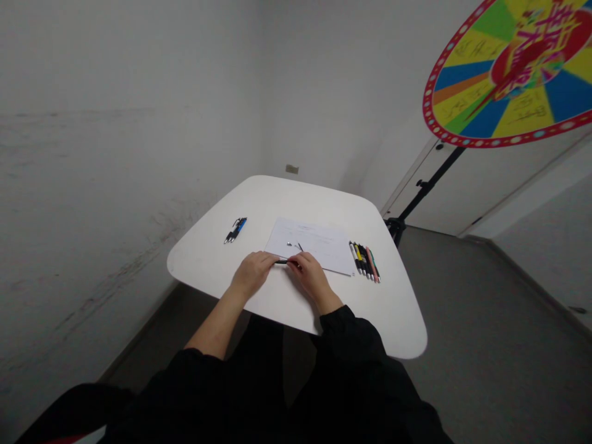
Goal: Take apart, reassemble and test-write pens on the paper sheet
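- From where I stood, both hands met at the near edge of the paper [319, 244], on a slim dark pen [281, 262], or part of one, that lay crosswise just on the person's side of it.
- The left hand [254, 270] was curled nearly closed, its fingertips on the pen's left end; the right hand [306, 268] pinched the other end between thumb and fingers. I could not tell how hard either gripped, nor whether the pen touched the table [272, 302].
- To my mind, holding it well called for both ends in one straight line, one hand steady while the other did the fine work, and no sideways bending.
- A silvery bit [289, 244] and a thin dark piece [300, 246] lay on the paper, just beyond the fingers; low knuckles could have swept them off, so a small lift seemed wise.
- The blue and black pens [237, 230] left of the paper and the mixed row [364, 262] beside its right edge sat safely clear of both wrists.
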Demonstrator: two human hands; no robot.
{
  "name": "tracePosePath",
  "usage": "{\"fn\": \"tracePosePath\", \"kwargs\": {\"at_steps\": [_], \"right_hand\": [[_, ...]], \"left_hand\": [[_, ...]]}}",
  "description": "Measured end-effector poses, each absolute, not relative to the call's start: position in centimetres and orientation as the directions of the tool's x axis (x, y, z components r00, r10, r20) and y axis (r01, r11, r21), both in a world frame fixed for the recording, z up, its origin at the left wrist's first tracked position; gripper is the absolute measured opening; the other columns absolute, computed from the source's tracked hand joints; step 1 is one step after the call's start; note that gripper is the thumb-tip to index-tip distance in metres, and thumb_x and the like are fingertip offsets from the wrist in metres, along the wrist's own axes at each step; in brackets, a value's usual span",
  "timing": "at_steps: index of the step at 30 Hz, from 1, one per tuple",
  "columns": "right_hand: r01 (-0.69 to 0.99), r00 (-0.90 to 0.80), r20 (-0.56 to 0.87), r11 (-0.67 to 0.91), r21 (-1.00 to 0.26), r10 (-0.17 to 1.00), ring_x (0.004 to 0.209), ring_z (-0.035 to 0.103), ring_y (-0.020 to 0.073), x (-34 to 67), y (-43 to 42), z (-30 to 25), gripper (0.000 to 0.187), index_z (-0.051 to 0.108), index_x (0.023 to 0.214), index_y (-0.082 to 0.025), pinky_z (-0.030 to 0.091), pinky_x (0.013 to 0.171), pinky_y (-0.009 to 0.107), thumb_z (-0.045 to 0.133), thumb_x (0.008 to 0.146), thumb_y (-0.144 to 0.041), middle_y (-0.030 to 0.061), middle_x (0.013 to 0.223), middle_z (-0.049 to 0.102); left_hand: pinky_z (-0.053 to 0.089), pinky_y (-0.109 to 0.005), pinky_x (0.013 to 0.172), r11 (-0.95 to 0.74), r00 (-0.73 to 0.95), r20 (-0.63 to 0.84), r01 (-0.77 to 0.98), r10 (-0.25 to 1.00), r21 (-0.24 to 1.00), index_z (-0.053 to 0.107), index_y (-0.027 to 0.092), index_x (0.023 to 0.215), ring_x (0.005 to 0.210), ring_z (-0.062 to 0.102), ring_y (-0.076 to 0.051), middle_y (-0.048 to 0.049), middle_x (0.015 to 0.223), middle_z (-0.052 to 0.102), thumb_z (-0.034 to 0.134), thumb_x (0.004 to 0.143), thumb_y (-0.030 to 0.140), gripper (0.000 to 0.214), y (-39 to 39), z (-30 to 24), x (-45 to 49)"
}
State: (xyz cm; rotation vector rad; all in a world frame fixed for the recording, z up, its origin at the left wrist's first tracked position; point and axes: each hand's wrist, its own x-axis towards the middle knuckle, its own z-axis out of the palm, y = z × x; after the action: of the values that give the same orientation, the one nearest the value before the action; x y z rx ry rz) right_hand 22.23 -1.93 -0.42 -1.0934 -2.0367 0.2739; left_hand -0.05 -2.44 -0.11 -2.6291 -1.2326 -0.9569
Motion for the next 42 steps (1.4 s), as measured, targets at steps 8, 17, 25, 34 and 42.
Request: {"fn": "tracePosePath", "kwargs": {"at_steps": [8, 17, 25, 34, 42], "right_hand": [[0.656, -0.369, 0.485, 0.592, -0.468, 0.793, 0.09, 0.062, 0.0217, 22.1, -2.1, -0.5, 0.014, 0.074, 0.099, -0.023, 0.053, 0.083, 0.035, 0.068, 0.09, -0.013, 0.0057, 0.092, 0.069], [0.688, -0.414, 0.481, 0.612, -0.39, 0.773, 0.095, 0.061, 0.0232, 21.9, -2.2, -0.8, 0.017, 0.076, 0.104, -0.025, 0.053, 0.086, 0.036, 0.068, 0.093, -0.017, 0.0061, 0.096, 0.067], [0.674, -0.426, 0.474, 0.62, -0.403, 0.771, 0.098, 0.062, 0.0234, 21.9, -2.1, -1.0, 0.018, 0.076, 0.109, -0.025, 0.054, 0.087, 0.037, 0.069, 0.094, -0.019, 0.0066, 0.098, 0.068], [0.629, -0.386, 0.458, 0.591, -0.504, 0.801, 0.098, 0.065, 0.0216, 22.1, -1.6, -1.1, 0.024, 0.075, 0.108, -0.023, 0.053, 0.09, 0.036, 0.07, 0.089, -0.008, 0.0053, 0.1, 0.072], [0.618, -0.313, 0.418, 0.517, -0.592, 0.853, 0.091, 0.067, 0.0206, 22.2, -1.6, -1.0, 0.022, 0.073, 0.109, -0.022, 0.054, 0.084, 0.034, 0.071, 0.089, -0.012, 0.0065, 0.1, 0.074]], "left_hand": [[0.041, -0.054, 0.11, -0.636, 0.446, 0.618, 0.763, 0.648, 0.117, 0.073, 0.029, 0.113, 0.114, 0.063, -0.026, -0.0039, 0.105, 0.078, 0.062, 0.099, 0.018, 0.02, -3.1, 0.9, 0.0], [0.056, -0.045, 0.097, -0.667, 0.342, 0.681, 0.686, 0.648, 0.29, 0.062, 0.024, 0.129, 0.11, 0.059, -0.025, -0.0096, 0.116, 0.061, 0.066, 0.095, 0.015, 0.035, -2.7, 0.1, -0.1], [0.057, -0.037, 0.096, -0.69, 0.297, 0.69, 0.602, 0.66, 0.401, 0.054, 0.024, 0.133, 0.102, 0.064, -0.019, -0.006, 0.113, 0.058, 0.064, 0.098, 0.017, 0.037, -2.8, 0.2, -0.4], [0.061, -0.034, 0.089, -0.679, 0.218, 0.704, 0.556, 0.676, 0.479, 0.062, 0.022, 0.12, 0.099, 0.066, -0.018, -0.0042, 0.107, 0.061, 0.067, 0.097, 0.017, 0.024, -2.2, 0.0, -0.6], [0.06, -0.037, 0.089, -0.705, 0.208, 0.725, 0.511, 0.657, 0.492, 0.064, 0.023, 0.118, 0.1, 0.066, -0.021, -0.0047, 0.105, 0.065, 0.069, 0.095, 0.015, 0.025, -2.0, 0.0, -0.8]]}}
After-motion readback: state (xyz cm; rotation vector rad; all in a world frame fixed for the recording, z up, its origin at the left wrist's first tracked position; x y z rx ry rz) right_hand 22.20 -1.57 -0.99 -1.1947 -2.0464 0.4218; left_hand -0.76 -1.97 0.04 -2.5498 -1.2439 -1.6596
